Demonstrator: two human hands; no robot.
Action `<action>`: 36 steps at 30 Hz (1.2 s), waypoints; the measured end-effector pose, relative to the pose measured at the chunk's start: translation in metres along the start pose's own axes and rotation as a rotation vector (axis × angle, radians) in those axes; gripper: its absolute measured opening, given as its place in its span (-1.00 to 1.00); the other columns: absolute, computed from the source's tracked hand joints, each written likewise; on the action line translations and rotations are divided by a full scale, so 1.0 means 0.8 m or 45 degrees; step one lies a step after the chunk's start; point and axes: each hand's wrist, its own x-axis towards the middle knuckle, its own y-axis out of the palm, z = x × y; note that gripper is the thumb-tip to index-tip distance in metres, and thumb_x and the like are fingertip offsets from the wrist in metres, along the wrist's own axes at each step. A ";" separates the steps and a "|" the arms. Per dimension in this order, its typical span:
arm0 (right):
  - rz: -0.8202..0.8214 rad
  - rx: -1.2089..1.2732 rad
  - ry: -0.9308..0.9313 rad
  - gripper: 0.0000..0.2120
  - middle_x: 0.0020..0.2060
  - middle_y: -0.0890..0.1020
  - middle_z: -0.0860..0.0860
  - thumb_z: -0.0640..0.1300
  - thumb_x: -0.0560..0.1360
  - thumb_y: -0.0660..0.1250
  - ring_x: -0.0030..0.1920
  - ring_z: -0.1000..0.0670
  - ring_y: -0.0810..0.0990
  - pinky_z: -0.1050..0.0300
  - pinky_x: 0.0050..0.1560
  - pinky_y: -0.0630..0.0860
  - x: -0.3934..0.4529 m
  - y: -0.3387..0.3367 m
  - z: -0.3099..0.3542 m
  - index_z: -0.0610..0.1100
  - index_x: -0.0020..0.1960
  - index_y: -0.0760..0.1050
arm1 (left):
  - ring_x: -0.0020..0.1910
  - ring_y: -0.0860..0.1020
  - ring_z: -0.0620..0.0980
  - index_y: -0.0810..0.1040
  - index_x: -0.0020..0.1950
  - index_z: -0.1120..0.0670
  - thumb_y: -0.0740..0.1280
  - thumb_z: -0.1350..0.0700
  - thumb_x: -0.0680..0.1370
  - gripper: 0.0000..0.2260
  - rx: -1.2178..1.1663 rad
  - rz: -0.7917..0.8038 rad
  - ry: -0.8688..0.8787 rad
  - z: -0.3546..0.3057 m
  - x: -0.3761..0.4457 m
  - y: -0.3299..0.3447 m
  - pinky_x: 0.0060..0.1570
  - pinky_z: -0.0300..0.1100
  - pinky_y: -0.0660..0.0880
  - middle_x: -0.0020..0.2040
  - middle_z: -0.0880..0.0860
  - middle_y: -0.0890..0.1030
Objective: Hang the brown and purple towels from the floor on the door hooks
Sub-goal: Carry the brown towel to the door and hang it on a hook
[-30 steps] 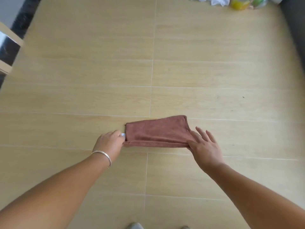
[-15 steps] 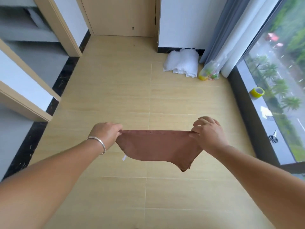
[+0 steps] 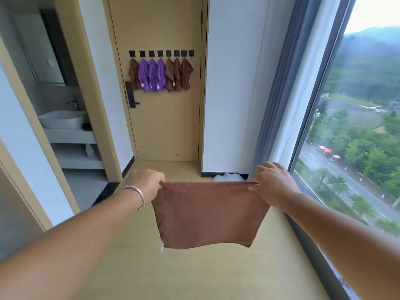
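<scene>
A brown towel (image 3: 207, 213) hangs spread out in front of me, held by its two top corners. My left hand (image 3: 149, 182), with a silver bracelet on the wrist, pinches the left corner. My right hand (image 3: 270, 180) pinches the right corner. Straight ahead, the beige door (image 3: 164, 126) carries a row of black hooks (image 3: 161, 53). Several towels hang there: brown towels (image 3: 178, 75) and three purple towels (image 3: 151, 76). The rightmost hook (image 3: 191, 53) is bare.
A white bundle (image 3: 227, 176) lies on the floor by the wall, partly hidden behind the towel. Grey curtains (image 3: 281, 94) and a large window (image 3: 357, 126) run along the right. An open doorway on the left shows a washbasin (image 3: 62, 119). The black door handle (image 3: 129, 95) sits below the towels.
Both hands picked the brown towel up off the floor and raised it, unfolded and hanging. My view tilted up from the floor to the door and its hooks.
</scene>
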 end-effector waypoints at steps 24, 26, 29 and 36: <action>-0.307 0.006 -0.008 -0.82 -0.17 0.48 0.11 0.05 0.59 0.18 -0.23 0.06 0.41 0.13 -0.10 0.27 0.126 -0.173 0.091 0.11 0.04 0.56 | -0.02 0.52 -0.08 0.44 0.25 -0.21 0.15 0.31 0.56 -0.55 0.377 -0.474 0.384 0.144 -0.022 -0.200 0.02 -0.25 0.34 0.16 -0.21 0.51; -0.308 -0.002 -0.037 -0.81 -0.16 0.48 0.11 0.05 0.60 0.17 -0.21 0.06 0.44 0.13 -0.09 0.30 0.144 -0.165 0.094 0.10 0.04 0.56 | -0.03 0.53 -0.10 0.48 0.25 -0.20 0.13 0.28 0.57 -0.57 0.306 -0.479 0.285 0.148 -0.010 -0.192 0.04 -0.26 0.31 0.15 -0.22 0.54; -0.318 -0.004 -0.067 -0.81 -0.08 0.52 0.07 0.03 0.59 0.18 -0.08 0.01 0.51 0.12 -0.07 0.33 0.182 -0.153 0.098 0.04 0.05 0.55 | 0.00 0.53 -0.12 0.55 0.19 -0.17 0.15 0.12 0.59 -0.70 0.223 -0.462 0.182 0.155 0.019 -0.181 0.14 -0.19 0.35 0.09 -0.21 0.60; -0.273 0.067 -0.105 -0.81 -0.02 0.52 0.02 -0.03 0.62 0.17 -0.07 -0.08 0.58 0.11 -0.17 0.41 0.304 -0.107 0.075 -0.05 0.08 0.53 | -0.06 0.53 -0.06 0.54 0.01 -0.11 0.18 0.01 0.62 -0.86 0.220 -0.399 0.098 0.174 0.150 -0.164 -0.10 -0.19 0.43 -0.02 -0.13 0.58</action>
